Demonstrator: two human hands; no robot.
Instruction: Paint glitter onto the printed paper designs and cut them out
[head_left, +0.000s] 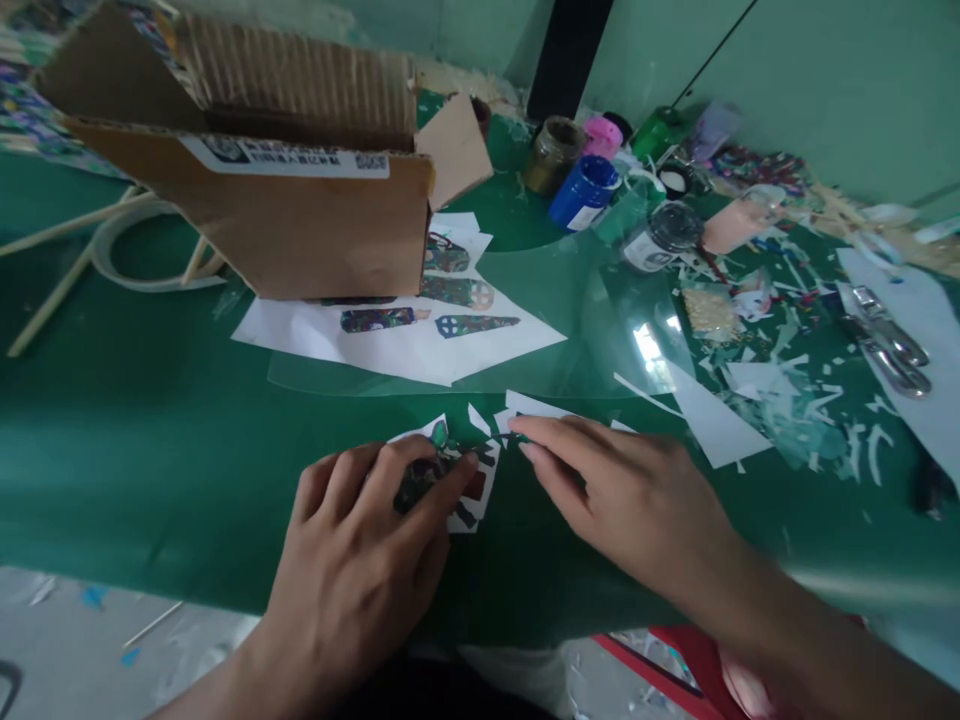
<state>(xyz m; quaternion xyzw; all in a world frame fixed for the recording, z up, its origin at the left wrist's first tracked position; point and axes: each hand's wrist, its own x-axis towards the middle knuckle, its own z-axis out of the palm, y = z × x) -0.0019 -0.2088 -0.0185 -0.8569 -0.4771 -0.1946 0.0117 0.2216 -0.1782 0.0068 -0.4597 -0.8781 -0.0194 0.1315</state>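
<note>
My left hand (375, 535) presses a small dark patterned cutout with green bits onto a white paper piece (485, 500) on the green table (165, 430). Its thumb and index finger lie on the cutout, which they partly cover. My right hand (619, 480) is just to the right, thumb and index finger nearly together at a thin dark strip (504, 436) that reaches toward the cutout. White paper scraps (540, 405) lie under and behind the right fingertips.
An open cardboard box (322, 225) stands at the back left on white sheets with patterned cutouts (480, 326). Paint jars (585, 190) line the back. Paper shavings (817, 420) and metal clippers (889, 345) lie at the right. Sticks and a tape roll (112, 255) are left.
</note>
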